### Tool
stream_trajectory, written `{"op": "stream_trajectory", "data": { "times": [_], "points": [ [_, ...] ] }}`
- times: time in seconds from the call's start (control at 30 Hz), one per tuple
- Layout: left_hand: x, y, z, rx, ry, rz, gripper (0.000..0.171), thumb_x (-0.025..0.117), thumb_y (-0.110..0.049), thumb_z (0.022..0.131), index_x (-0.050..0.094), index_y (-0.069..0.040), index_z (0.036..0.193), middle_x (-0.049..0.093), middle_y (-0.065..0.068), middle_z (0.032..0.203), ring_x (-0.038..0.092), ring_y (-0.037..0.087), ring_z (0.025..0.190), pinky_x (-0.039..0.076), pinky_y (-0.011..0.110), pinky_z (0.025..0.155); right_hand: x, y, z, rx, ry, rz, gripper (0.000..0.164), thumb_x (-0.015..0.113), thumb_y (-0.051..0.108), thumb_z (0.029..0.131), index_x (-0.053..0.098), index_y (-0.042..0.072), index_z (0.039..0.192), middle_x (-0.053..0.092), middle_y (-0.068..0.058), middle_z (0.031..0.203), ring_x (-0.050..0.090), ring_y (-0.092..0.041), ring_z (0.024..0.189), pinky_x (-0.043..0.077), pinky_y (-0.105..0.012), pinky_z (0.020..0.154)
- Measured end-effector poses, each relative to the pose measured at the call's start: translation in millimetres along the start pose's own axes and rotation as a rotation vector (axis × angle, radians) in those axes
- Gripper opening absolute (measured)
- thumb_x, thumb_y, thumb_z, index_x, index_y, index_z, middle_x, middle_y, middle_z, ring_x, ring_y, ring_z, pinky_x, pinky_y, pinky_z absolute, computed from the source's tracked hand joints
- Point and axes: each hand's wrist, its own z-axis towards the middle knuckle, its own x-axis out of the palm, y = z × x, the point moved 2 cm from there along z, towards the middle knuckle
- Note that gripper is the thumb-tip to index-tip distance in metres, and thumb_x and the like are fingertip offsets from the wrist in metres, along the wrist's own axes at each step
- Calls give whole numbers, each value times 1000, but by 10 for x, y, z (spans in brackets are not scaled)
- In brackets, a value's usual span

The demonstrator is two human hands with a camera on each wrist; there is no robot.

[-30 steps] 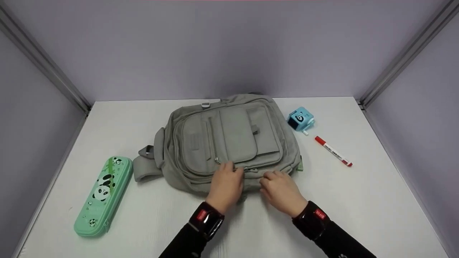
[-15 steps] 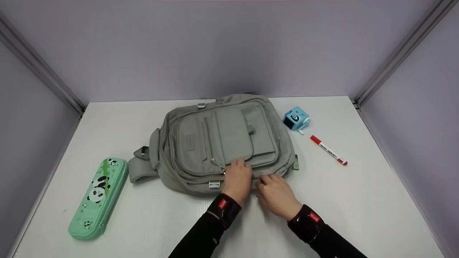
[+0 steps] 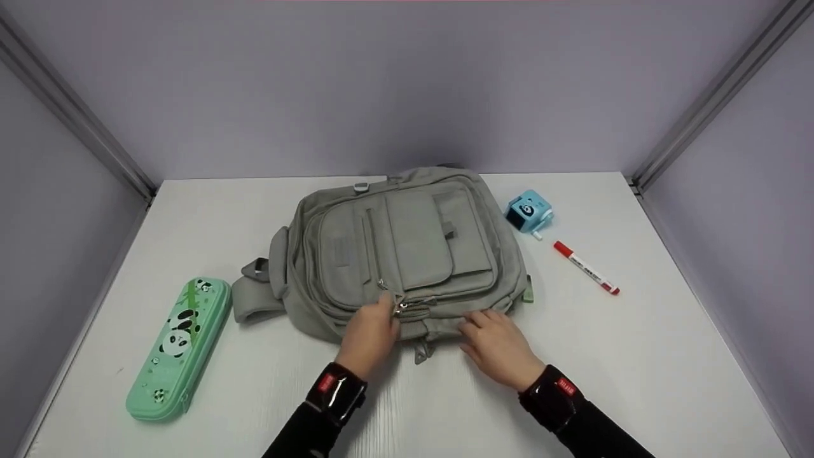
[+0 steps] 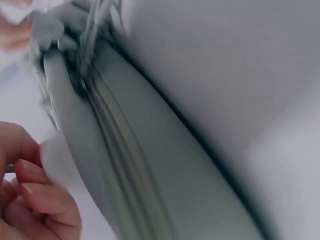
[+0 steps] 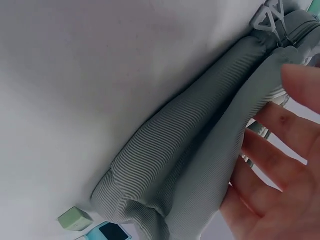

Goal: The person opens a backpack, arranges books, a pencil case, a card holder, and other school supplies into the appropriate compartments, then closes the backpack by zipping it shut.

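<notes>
A grey backpack (image 3: 416,238) lies flat on the white table. My left hand (image 3: 369,334) is at its near side, beside the front pocket's zipper (image 3: 416,305). In the left wrist view the curled fingers (image 4: 47,197) pinch a small dark piece that looks like a zipper pull (image 4: 9,170); most of it is hidden. My right hand (image 3: 499,346) rests on the backpack's near edge, right of the left one. In the right wrist view its fingers (image 5: 272,157) lie fairly straight against the fabric, the thumb (image 5: 302,85) apart from it.
A green panda pencil case (image 3: 178,350) lies left of the backpack, close to its strap (image 3: 257,299). To the right are a blue pencil sharpener (image 3: 530,211) with a crank and a red-and-white marker (image 3: 585,267). Grey panels (image 3: 407,89) enclose the table.
My left hand first moved right along the backpack's near side, then back left, uncovering metal zipper parts. My right hand stays at nearly the same place on the edge.
</notes>
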Motion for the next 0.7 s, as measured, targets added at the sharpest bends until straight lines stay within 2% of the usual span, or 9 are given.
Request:
{"op": "stream_trajectory", "data": {
  "times": [0.13, 0.23, 0.33, 0.57, 0.7],
  "points": [
    [-201, 287, -77, -119, 50, -72, 17, 66, -2, 86, 50, -7, 87, 63, 10, 72, 64, 26, 65, 51, 36, 55, -5, -10, -21, 10, 22, 16, 32, 78, 19, 83, 70, 7, 111, 67, -10, 114, 62, -28, 103, 50, -44, 94],
    [-316, 463, -104, -155, 41, -66, 15, 64, -1, 88, 51, -7, 85, 62, 8, 73, 62, 23, 66, 50, 34, 56, -10, -11, -35, 15, 28, 22, 33, 79, 19, 83, 70, 6, 112, 67, -12, 117, 62, -28, 104, 50, -44, 93],
    [-414, 608, -104, -146, -2, -20, 16, 65, 0, 88, 50, -6, 85, 61, 9, 72, 62, 24, 65, 49, 36, 54, -6, -7, -38, 7, 28, 30, 34, 78, 20, 83, 70, 6, 113, 67, -12, 119, 62, -28, 104, 50, -44, 93],
    [-561, 870, -21, -89, -172, 109, 18, 67, 3, 85, 50, -4, 83, 60, 15, 69, 60, 35, 67, 47, 48, 59, 4, -10, -45, -12, 20, 40, 35, 78, 18, 83, 70, 6, 114, 68, -12, 119, 63, -28, 105, 51, -44, 93],
    [-575, 952, -18, -71, -178, 98, 18, 65, 5, 86, 48, -2, 88, 59, 17, 71, 61, 37, 70, 49, 49, 61, 5, 39, -41, 5, -20, 28, 35, 80, 18, 81, 70, 6, 113, 68, -11, 119, 63, -27, 105, 50, -43, 93]
  ]
}}
